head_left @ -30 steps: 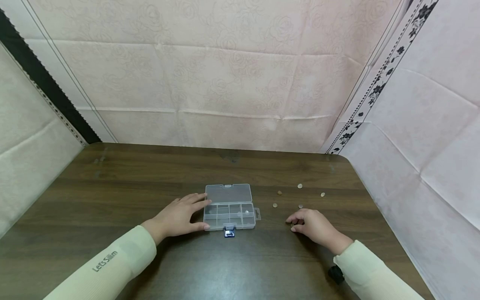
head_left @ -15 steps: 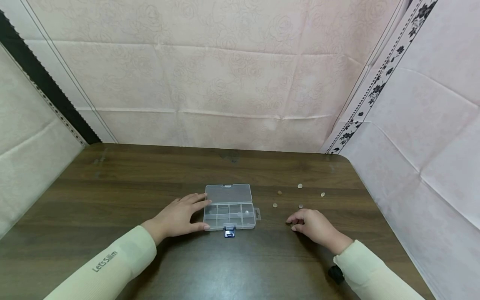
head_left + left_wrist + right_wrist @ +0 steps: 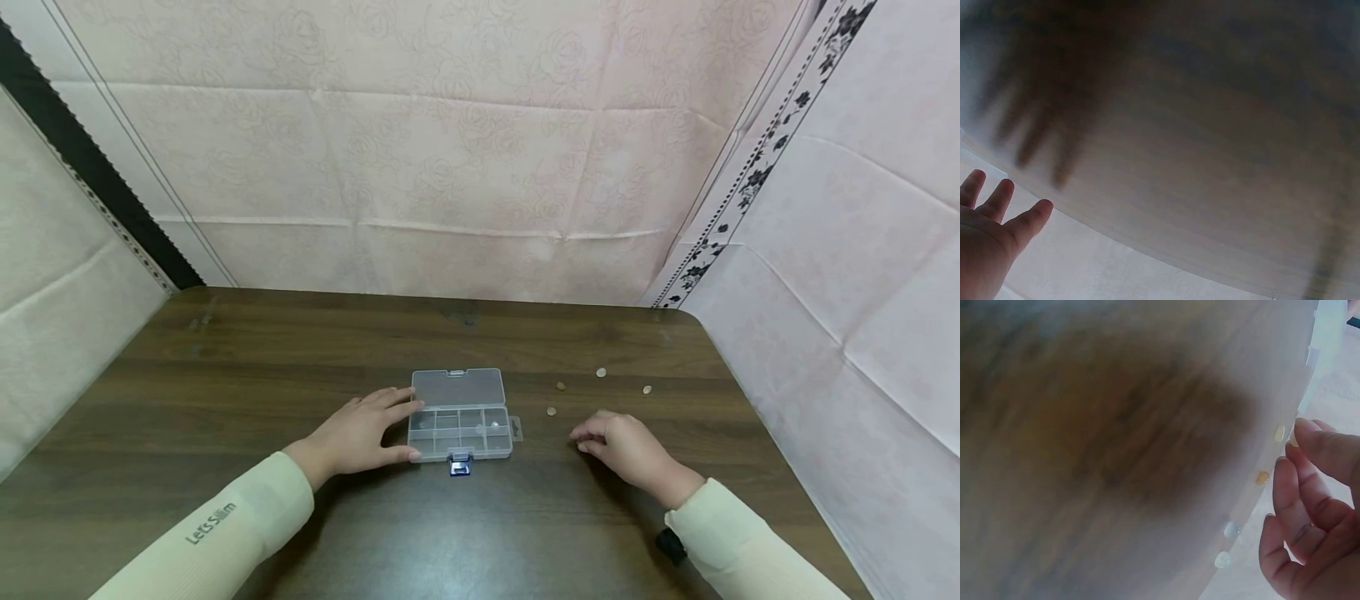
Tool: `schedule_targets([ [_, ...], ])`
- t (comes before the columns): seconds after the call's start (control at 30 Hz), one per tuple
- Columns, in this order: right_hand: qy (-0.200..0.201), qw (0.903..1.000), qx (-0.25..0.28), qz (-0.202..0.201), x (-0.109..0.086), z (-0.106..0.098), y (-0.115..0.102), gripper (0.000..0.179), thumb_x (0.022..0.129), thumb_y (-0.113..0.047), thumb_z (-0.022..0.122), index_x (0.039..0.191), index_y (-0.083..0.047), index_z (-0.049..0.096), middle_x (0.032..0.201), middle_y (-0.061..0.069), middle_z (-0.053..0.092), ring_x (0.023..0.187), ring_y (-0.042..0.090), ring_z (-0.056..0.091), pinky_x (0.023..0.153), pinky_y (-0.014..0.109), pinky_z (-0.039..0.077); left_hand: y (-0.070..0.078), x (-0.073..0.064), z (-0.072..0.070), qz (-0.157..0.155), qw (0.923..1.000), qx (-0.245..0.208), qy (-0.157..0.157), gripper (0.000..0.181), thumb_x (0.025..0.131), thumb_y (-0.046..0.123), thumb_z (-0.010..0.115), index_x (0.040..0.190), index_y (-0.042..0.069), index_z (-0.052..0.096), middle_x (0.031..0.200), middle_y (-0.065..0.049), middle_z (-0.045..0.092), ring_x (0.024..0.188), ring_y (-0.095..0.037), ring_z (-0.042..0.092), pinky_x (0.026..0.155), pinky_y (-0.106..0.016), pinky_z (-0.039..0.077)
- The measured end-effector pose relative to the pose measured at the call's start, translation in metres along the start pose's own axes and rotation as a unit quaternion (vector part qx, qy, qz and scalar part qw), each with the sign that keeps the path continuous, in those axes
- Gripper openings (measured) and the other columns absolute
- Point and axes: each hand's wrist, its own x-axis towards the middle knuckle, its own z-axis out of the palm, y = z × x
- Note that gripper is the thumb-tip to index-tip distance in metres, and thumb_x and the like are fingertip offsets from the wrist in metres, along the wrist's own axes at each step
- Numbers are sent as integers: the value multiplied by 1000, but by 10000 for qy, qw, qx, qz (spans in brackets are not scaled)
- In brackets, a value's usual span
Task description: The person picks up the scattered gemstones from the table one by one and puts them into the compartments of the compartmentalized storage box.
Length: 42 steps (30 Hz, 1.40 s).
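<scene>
A clear plastic compartment box (image 3: pixel 459 433) lies on the table with its lid (image 3: pixel 458 387) laid back. One or more small pale pieces show in its right-hand compartments. My left hand (image 3: pixel 360 433) rests against the box's left side, fingers extended and thumb at the front corner; in the left wrist view the fingers spread apart. To the right of the box, my right hand (image 3: pixel 628 450) is low over the table. Its thumb and index finger pinch a small pale yellowish bead-like piece (image 3: pixel 1294 442), mostly hidden by the fingertips. Near it lie an amber piece (image 3: pixel 1262 477) and clear pieces (image 3: pixel 1222 559).
Several small pieces are scattered beyond the right hand, among them a whitish one (image 3: pixel 601 372), another at the right (image 3: pixel 647 389) and a brownish one (image 3: pixel 560 386). A blue-and-clear latch (image 3: pixel 460 465) sticks out from the box's front. Patterned cloth (image 3: pixel 465 192) hangs behind the table.
My right hand has shifted slightly left and away from me. A small piece just beyond it is now out of sight in the head view. The left hand and box keep their places.
</scene>
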Motion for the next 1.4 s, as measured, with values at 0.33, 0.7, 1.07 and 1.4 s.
schedule_targets([
  [0.33, 715, 9930, -628, -692, 6, 1, -9, 16, 78, -1, 78, 91, -11, 76, 89, -3, 70, 83, 13, 67, 72, 31, 55, -1, -1, -1, 2, 10000, -26, 18, 81, 83, 71, 54, 146, 20, 45, 154, -8, 35, 139, -37, 33, 103, -67, 29],
  [0.7, 1456, 9761, -1090, -1191, 17, 0, -16, 19, 72, -2, 83, 86, -11, 76, 85, -4, 67, 80, 12, 65, 68, 35, 53, -1, -2, 0, 16, 10000, 16, 50, 79, 84, 70, 55, 146, 22, 46, 154, -7, 35, 139, -37, 33, 102, -67, 29],
  [1.07, 1817, 9647, -1119, -1542, 30, -1, -25, 17, 70, -1, 83, 83, -9, 76, 85, 0, 67, 79, 16, 64, 69, 37, 53, -2, -1, 1, 3, 10000, 19, 58, 79, 83, 70, 56, 146, 22, 46, 154, -6, 36, 139, -36, 33, 103, -67, 29],
  [1.4, 2042, 9522, -1374, -1811, 40, 0, -32, 25, 66, 5, 84, 86, -10, 76, 87, 2, 66, 80, 18, 63, 68, 36, 51, 0, 0, 0, -21, 10000, 19, 7, 78, 83, 68, 57, 146, 23, 45, 155, -5, 34, 140, -35, 32, 103, -67, 28],
])
